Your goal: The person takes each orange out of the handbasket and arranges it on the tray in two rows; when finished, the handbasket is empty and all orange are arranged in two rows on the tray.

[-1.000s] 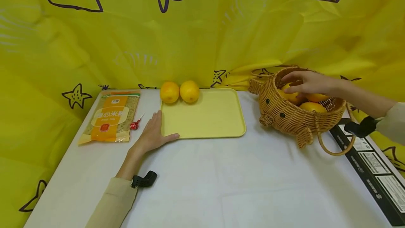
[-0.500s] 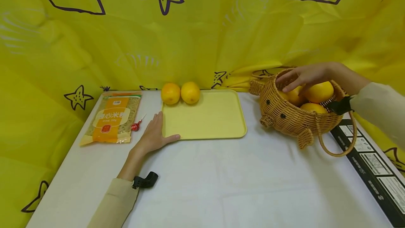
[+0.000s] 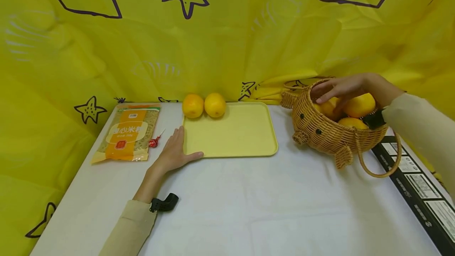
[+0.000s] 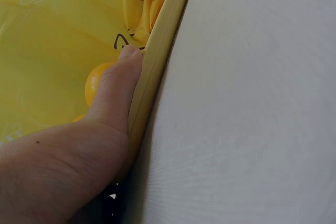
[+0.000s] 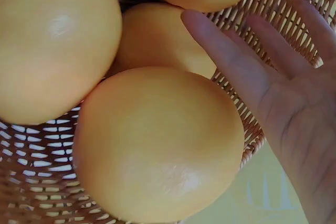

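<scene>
My left hand (image 3: 173,154) rests at the near left corner of a yellow tray (image 3: 245,131). Its fingers lie straight along the left side, and the thumb (image 4: 118,85) lies along the near rim. Two oranges, one at the far left corner (image 3: 193,106) and another (image 3: 215,105) beside it, sit side by side on the tray. My right hand (image 3: 350,87) reaches into a wicker animal-face basket (image 3: 313,129) holding several oranges (image 5: 157,145). In the right wrist view its fingers are extended beside the fruit, gripping none. Whether a fingertip touches an orange, I cannot tell.
A bag of dry food (image 3: 128,133) lies at the left, with a small red-wrapped item (image 3: 154,142) beside it. The basket's rope handle (image 3: 380,175) hangs over a long black box (image 3: 414,192) on the right. A patterned yellow cloth (image 3: 227,42) hangs behind the table.
My right hand has gone deeper into the basket, its wrist lowering and the forearm swinging left over the near rim. My left hand has stayed at the tray corner.
</scene>
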Action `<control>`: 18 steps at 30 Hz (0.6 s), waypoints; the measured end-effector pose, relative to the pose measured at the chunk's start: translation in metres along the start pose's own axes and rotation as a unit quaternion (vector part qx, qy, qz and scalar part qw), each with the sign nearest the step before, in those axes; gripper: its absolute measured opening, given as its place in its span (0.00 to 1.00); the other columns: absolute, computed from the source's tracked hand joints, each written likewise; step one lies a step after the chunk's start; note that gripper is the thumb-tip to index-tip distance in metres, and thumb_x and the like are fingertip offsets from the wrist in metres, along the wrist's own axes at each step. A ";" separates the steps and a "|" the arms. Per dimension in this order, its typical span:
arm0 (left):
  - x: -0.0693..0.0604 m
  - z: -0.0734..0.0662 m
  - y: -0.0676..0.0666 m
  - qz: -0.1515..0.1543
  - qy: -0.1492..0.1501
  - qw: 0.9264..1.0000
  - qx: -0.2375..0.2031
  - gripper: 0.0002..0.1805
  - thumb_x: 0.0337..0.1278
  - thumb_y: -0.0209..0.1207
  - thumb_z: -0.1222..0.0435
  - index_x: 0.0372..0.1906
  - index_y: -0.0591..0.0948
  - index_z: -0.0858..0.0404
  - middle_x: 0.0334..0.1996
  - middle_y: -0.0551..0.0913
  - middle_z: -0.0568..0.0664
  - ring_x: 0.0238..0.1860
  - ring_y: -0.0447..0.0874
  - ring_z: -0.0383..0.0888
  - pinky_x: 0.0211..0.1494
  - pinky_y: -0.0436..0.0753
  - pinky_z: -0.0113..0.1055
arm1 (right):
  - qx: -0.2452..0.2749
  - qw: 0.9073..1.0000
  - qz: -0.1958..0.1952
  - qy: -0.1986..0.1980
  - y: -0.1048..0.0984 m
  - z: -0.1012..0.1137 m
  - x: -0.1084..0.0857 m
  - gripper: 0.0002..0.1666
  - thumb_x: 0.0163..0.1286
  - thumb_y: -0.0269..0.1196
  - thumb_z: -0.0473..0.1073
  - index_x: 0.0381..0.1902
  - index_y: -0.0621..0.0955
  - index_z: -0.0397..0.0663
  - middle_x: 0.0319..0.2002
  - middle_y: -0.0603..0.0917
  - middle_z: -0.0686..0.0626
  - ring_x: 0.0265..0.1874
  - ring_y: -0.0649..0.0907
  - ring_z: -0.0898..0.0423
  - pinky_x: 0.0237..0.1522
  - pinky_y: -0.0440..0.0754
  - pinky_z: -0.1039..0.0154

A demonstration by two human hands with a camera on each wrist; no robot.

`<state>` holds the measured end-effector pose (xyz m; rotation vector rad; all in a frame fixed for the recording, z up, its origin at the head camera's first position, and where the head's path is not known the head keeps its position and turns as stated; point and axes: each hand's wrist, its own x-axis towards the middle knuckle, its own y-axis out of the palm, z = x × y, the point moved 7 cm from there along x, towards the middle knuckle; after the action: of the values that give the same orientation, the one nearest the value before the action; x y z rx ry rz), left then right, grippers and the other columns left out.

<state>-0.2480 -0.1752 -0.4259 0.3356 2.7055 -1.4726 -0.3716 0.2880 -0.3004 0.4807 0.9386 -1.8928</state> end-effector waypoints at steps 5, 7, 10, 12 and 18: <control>-0.001 0.000 0.002 0.005 -0.001 1.000 0.002 0.68 0.49 0.62 0.35 0.76 0.33 0.69 0.78 0.34 0.63 0.79 0.32 0.59 0.80 0.40 0.55 | 0.021 0.999 0.031 0.001 -0.003 -0.001 0.002 0.41 0.78 0.49 0.46 0.76 0.42 0.35 0.75 0.43 0.31 0.75 0.47 0.33 0.60 0.79 0.49; -0.001 0.000 0.002 0.006 -0.002 1.000 0.002 0.69 0.49 0.62 0.35 0.76 0.33 0.69 0.78 0.34 0.63 0.79 0.31 0.59 0.80 0.40 0.55 | 0.032 0.999 0.040 0.000 -0.006 -0.002 0.002 0.39 0.79 0.46 0.46 0.77 0.43 0.38 0.76 0.48 0.34 0.75 0.47 0.35 0.61 0.78 0.48; -0.001 0.001 0.001 0.004 -0.003 1.000 0.003 0.69 0.48 0.61 0.34 0.76 0.34 0.69 0.78 0.34 0.64 0.79 0.31 0.59 0.80 0.39 0.55 | 0.044 0.998 0.044 0.002 -0.009 -0.007 0.002 0.38 0.80 0.43 0.48 0.78 0.42 0.43 0.77 0.48 0.39 0.76 0.52 0.43 0.63 0.77 0.49; -0.001 0.001 0.000 0.003 -0.005 1.000 0.005 0.69 0.48 0.61 0.34 0.76 0.34 0.69 0.78 0.34 0.64 0.79 0.31 0.59 0.80 0.40 0.55 | 0.066 0.997 0.037 0.005 -0.010 -0.011 0.003 0.39 0.80 0.42 0.49 0.78 0.39 0.46 0.78 0.46 0.40 0.76 0.53 0.46 0.65 0.76 0.49; 0.000 0.000 -0.001 0.003 -0.001 1.000 0.006 0.69 0.49 0.61 0.35 0.76 0.33 0.70 0.77 0.34 0.65 0.79 0.32 0.60 0.80 0.40 0.56 | 0.117 0.993 0.035 0.007 -0.003 -0.022 0.015 0.44 0.81 0.42 0.48 0.75 0.27 0.44 0.77 0.28 0.37 0.76 0.43 0.37 0.65 0.75 0.49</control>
<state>-0.2478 -0.1753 -0.4249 0.3430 2.6921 -1.4861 -0.3831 0.2973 -0.3229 0.6583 0.7030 -1.9468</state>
